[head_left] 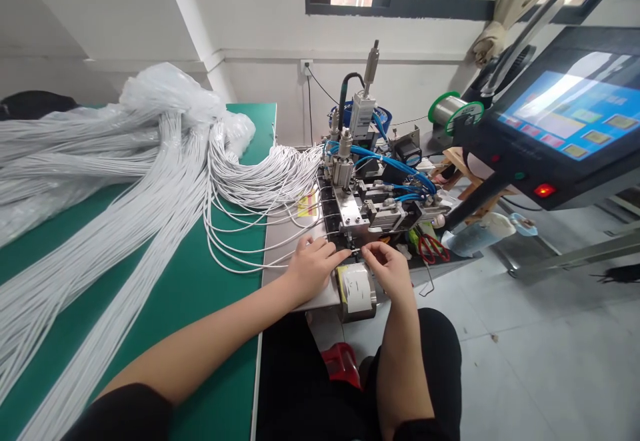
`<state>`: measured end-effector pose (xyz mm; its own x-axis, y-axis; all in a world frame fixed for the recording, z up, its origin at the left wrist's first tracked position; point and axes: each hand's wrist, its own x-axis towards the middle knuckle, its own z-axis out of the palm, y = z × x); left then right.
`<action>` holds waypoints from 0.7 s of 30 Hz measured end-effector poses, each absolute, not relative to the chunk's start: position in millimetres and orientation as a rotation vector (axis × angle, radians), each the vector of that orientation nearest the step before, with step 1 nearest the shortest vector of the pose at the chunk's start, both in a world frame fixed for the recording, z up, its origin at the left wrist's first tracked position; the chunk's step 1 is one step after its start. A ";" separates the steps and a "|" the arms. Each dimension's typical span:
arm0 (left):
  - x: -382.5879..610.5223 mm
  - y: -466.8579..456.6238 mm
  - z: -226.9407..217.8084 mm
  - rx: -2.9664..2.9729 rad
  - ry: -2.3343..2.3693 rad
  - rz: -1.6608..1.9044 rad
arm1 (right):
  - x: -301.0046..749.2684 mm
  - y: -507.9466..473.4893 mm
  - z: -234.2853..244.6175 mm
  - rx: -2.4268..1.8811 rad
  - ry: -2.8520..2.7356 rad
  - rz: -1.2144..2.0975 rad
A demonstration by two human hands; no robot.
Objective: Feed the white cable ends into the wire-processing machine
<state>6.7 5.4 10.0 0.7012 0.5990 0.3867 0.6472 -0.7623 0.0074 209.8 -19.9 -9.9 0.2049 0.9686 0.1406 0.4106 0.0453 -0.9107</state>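
Observation:
My left hand point(313, 269) rests at the front of a benchtop machine point(350, 208), its fingers closed around a white cable point(274, 266) that runs in from the left. Its index finger reaches towards a small dark fixture point(355, 252) on the machine. Across from it, my right hand point(393, 269) pinches with thumb and index finger at the same fixture; what lies between those fingertips is too small to make out. Below both hands sits a metal cylinder point(359, 292) with a white label. Several white cables point(280, 174) loop into the machine's left side.
Long bundles of white cable point(130, 221), partly under clear plastic, spread over the green table point(227, 334). On the right stand a touchscreen panel point(575, 111) and a wire spool point(449, 110). Red-handled scissors point(433, 249) lie beside the machine. A red object point(343, 364) is near the floor.

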 end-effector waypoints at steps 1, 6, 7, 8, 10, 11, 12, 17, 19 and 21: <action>7.0 5.5 10.2 -2.776 -1.034 -0.545 | 209.7 -18.0 -11.6 -1.518 -1.370 0.736; 8.1 5.7 11.4 -2.775 -1.079 -0.437 | 209.2 -5.0 -23.1 -1.337 -1.349 0.897; 8.4 5.8 11.6 -2.773 -1.076 -0.415 | 209.1 -2.6 -25.6 -1.295 -1.329 0.947; 8.8 5.9 11.8 -2.770 -1.068 -0.393 | 209.0 -0.7 -28.1 -1.261 -1.305 0.994; 10.0 6.3 12.3 -2.763 -1.046 -0.349 | 208.7 2.0 -33.0 -1.215 -1.249 1.069; 10.8 6.5 12.7 -2.759 -1.038 -0.328 | 208.5 2.8 -35.3 -1.201 -1.220 1.101; 11.9 6.7 13.3 -2.755 -1.035 -0.304 | 208.4 3.3 -37.4 -1.191 -1.193 1.133; 17.9 6.9 16.1 -2.735 -1.060 -0.210 | 207.3 4.5 -44.9 -1.159 -1.096 1.238; 18.1 7.2 15.3 -2.737 -1.063 -0.229 | 206.8 3.1 -46.5 -1.149 -1.065 1.249; 16.1 7.7 12.5 -2.747 -1.058 -0.299 | 206.9 -0.5 -47.8 -1.153 -1.050 1.236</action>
